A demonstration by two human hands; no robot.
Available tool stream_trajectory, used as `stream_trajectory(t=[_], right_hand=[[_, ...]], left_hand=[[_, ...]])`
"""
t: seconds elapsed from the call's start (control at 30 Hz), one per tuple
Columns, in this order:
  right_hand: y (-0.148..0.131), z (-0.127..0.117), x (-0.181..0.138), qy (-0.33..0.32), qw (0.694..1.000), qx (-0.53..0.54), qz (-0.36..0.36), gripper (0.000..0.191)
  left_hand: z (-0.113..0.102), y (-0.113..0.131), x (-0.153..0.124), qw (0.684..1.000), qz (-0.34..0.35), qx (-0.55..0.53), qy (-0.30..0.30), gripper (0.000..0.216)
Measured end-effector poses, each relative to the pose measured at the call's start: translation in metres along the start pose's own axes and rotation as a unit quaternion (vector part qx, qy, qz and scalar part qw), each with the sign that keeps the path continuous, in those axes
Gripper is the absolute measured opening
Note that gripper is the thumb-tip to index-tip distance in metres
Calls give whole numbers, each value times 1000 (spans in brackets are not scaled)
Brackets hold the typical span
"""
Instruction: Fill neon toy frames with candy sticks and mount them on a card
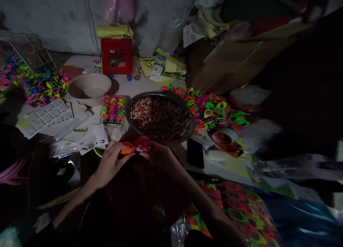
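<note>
My left hand [112,157] is closed on an orange plastic toy watch [127,148]. Just to its right, my right hand [158,153] pinches a small red, white and dark piece [142,148], perhaps a candy packet; its end meets or nearly meets the watch. Both hands are over a dark red tub [150,189] in front of me. Beyond them stands a metal bowl [193,123] with small multicoloured pieces on its left side and dark brown pieces filling the rest. Rows of bright toy watches [114,107] lie left of the bowl.
Heaps of colourful plastic toy watches [214,109] lie right of the bowl and at far left. A beige basin [89,88], red stool [116,57], printed sheets [48,116], black phone [195,154] and cardboard box [230,64] surround the work area. A bag of watches [241,211] is at lower right.
</note>
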State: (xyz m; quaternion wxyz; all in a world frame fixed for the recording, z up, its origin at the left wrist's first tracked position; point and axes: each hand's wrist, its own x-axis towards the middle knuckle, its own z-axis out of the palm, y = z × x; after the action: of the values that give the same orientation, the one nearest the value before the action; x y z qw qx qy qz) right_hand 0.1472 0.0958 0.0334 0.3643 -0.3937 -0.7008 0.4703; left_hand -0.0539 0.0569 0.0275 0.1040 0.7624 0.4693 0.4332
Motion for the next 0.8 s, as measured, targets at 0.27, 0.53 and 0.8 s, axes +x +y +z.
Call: stream_trajectory(t=[0.27, 0.53, 0.8], right_hand=[[-4, -3, -12, 25, 991, -101, -86, 11], [-9, -5, -17, -23, 984, -123, -123, 31], [-14, -13, -21, -166, 978, -110, -58, 28]], left_hand=[[-5, 7, 6, 998, 46, 45, -18, 16], [-10, 6, 3, 986, 106, 115, -56, 8], [-13, -8, -1, 930, 293, 176, -138, 20]])
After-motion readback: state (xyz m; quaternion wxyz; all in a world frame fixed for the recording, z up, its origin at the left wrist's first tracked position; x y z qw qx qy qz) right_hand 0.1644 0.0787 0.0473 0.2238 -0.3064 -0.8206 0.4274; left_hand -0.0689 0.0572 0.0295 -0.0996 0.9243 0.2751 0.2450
